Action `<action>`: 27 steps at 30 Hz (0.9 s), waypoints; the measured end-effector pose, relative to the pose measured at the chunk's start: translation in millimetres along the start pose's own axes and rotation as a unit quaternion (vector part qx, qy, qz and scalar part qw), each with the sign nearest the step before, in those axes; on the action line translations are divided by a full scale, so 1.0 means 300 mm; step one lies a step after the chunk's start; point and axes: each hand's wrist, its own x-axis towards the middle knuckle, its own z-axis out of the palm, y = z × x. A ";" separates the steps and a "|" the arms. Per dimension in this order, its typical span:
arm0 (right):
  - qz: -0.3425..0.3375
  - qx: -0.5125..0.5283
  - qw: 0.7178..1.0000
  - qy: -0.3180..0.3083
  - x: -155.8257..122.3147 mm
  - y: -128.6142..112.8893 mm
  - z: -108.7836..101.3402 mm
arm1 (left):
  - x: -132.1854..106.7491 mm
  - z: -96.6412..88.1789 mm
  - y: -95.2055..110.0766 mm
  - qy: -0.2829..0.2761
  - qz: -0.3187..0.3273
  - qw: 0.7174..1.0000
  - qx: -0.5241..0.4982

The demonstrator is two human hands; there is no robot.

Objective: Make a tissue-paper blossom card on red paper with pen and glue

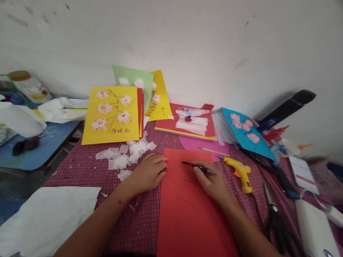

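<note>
A sheet of red paper (188, 228) lies on the checked tablecloth in front of me, with a few thin dark curved lines drawn on it. My right hand (210, 180) is closed around a black pen (200, 167), its tip over the upper part of the sheet. My left hand (148, 172) rests flat at the sheet's left edge, fingers stretched out and holding nothing. Beside that hand lies a heap of torn white paper pieces (127, 154).
Behind stand cards with paper flowers, including a yellow card (128, 93) and a blue card (251, 128). At right are a pencil (214, 151), a yellow glue gun (241, 173), black-handled scissors (277, 224) and a white power bank (316, 227). White cloth-like sheet (47, 220) at left.
</note>
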 end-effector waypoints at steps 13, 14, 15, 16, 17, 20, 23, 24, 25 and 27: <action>0.019 0.005 1.000 -0.009 0.020 -0.003 0.008 | 0.002 -0.001 0.000 -0.006 0.000 1.000 0.004; 0.017 0.010 1.000 -0.010 0.020 -0.004 0.008 | 0.003 0.000 0.000 -0.007 -0.001 1.000 0.005; 0.011 0.015 1.000 -0.016 0.019 -0.006 0.008 | 0.003 -0.001 0.000 -0.008 -0.002 1.000 0.005; 0.000 0.018 1.000 -0.022 0.018 -0.008 0.008 | 0.003 -0.001 0.000 -0.009 -0.002 1.000 0.005; -0.014 0.019 0.999 -0.030 0.017 -0.010 0.008 | 0.004 -0.001 0.000 -0.008 -0.002 1.000 0.004; -0.052 0.015 0.997 -0.048 0.013 -0.014 0.008 | 0.004 -0.003 0.001 -0.005 0.001 1.000 0.005; -0.064 0.009 0.997 -0.047 0.010 -0.018 0.009 | 0.003 -0.007 0.003 -0.009 -0.001 1.000 0.005; -0.064 0.007 0.997 -0.046 0.009 -0.020 0.009 | 0.003 -0.008 0.004 -0.010 -0.003 1.000 0.004; -0.063 0.006 0.997 -0.044 0.009 -0.021 0.010 | 0.003 -0.008 0.005 -0.010 -0.004 1.000 0.004; -0.062 0.003 0.997 -0.040 0.008 -0.021 0.011 | 0.003 -0.009 0.006 -0.009 -0.003 1.000 0.003</action>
